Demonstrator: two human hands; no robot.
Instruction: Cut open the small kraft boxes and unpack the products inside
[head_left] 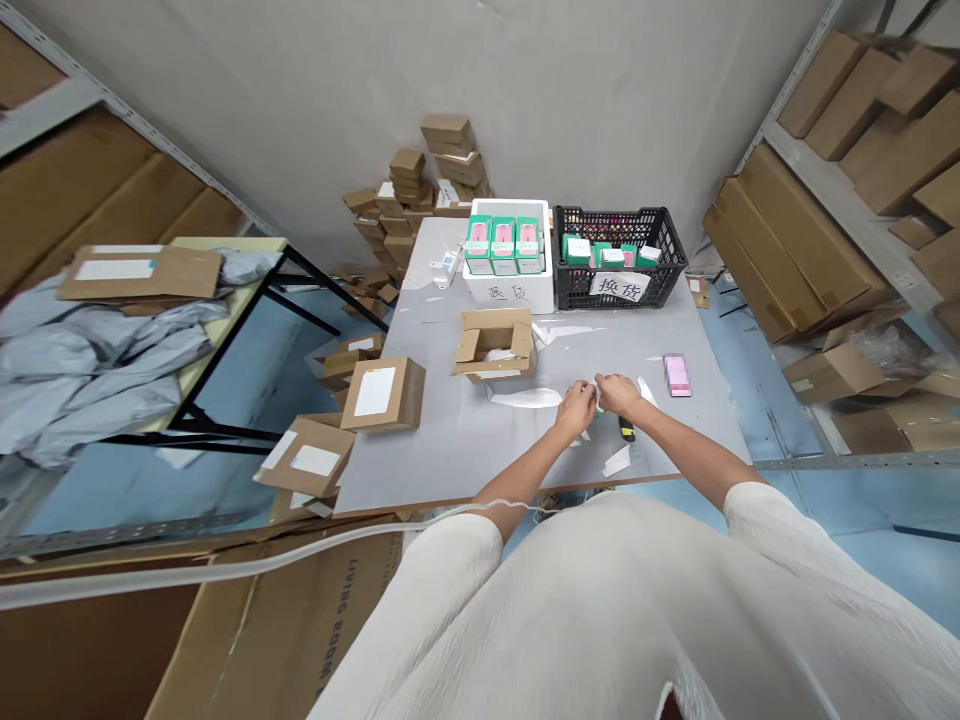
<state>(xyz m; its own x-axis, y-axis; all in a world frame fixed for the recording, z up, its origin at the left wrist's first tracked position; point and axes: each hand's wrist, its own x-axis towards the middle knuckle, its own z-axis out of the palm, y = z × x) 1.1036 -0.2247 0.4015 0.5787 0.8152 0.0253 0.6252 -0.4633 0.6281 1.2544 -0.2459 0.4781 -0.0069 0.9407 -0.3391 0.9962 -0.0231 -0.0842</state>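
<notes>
The left hand [577,405] and right hand [617,393] pinch narrowly at a small pale item [599,408], seemingly mid-handling, open box [484,368] at its ten o'clock, further work calling for steady fingertips.

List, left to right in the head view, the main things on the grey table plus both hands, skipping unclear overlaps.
Closed cardboard box → open cardboard box → left hand → right hand → pink item.

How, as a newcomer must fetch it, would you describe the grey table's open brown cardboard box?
On the grey table, find the white rectangular bin holding green-and-pink boxes. Just in front sits the brown cardboard box. Its open top sets it apart from the closed, white-labelled cardboard box to its left.
</notes>
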